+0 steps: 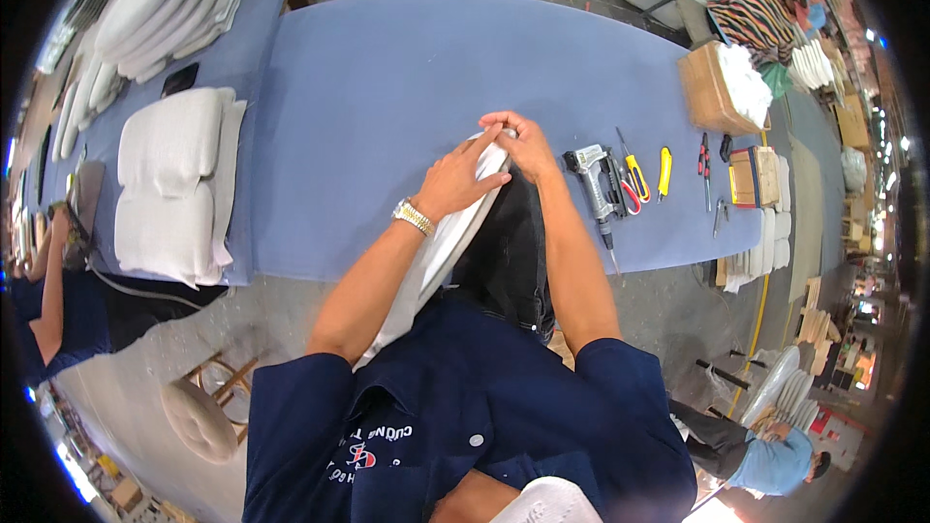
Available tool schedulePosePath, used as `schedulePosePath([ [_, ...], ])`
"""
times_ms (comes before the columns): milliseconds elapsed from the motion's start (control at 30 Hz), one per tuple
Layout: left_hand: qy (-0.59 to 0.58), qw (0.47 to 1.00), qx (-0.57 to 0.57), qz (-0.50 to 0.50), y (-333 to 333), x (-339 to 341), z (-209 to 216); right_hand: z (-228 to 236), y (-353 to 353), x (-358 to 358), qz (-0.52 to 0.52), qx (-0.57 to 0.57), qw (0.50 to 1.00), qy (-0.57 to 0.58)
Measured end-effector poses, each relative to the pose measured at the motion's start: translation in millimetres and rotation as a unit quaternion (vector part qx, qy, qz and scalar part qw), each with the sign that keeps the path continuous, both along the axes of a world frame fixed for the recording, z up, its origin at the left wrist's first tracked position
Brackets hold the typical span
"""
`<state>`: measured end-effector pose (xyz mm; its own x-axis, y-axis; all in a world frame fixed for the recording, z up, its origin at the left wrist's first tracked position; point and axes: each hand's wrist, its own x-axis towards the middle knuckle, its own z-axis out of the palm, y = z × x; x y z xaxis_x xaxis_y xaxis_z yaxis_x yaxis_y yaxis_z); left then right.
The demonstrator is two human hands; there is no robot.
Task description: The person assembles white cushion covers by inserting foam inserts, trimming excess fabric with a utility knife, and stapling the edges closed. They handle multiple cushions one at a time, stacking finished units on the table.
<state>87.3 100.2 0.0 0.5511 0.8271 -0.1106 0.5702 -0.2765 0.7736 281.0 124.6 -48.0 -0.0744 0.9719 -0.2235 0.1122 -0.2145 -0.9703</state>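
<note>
A pale grey upholstered panel (pixel 448 237), likely a seat or back pad, stands on edge between my body and the table, leaning along my left side. My left hand (pixel 459 180) lies against its whitish face, thumb apart, fingers reaching over the top end. At that same top end, my right hand (pixel 524 143) has its fingers bent round the rim, touching the left fingertips. What is under the right fingertips is hidden. Right of my hands lie a staple gun (pixel 593 182), a yellow-handled screwdriver (pixel 635 177), red-handled pliers (pixel 630 199) and a yellow utility knife (pixel 665 172).
The blue table (pixel 358 68) extends ahead. A cardboard box (pixel 715 87) with white stuffing stands at its right end, near a small box (pixel 754 177). Stacked grey pads (pixel 174 174) lie left. Behind are a stool (pixel 201 418) and, lower right, a person (pixel 765 455); another works far left.
</note>
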Motion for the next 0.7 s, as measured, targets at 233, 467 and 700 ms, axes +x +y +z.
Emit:
schedulePosePath([
  [233,-0.002,0.999,0.026,-0.022,2.7,17.0,-17.6,-13.3,-11.2,10.8,-0.075,-0.018,0.993,0.091],
  [467,-0.017,0.996,0.066,-0.058,14.7,18.6,-31.4,4.2,-26.8,41.2,0.006,0.06,0.99,-0.128],
  [700,0.025,0.995,0.092,-0.038,15.0,35.4,-33.5,28.5,-28.6,59.2,0.106,0.025,0.969,-0.224],
])
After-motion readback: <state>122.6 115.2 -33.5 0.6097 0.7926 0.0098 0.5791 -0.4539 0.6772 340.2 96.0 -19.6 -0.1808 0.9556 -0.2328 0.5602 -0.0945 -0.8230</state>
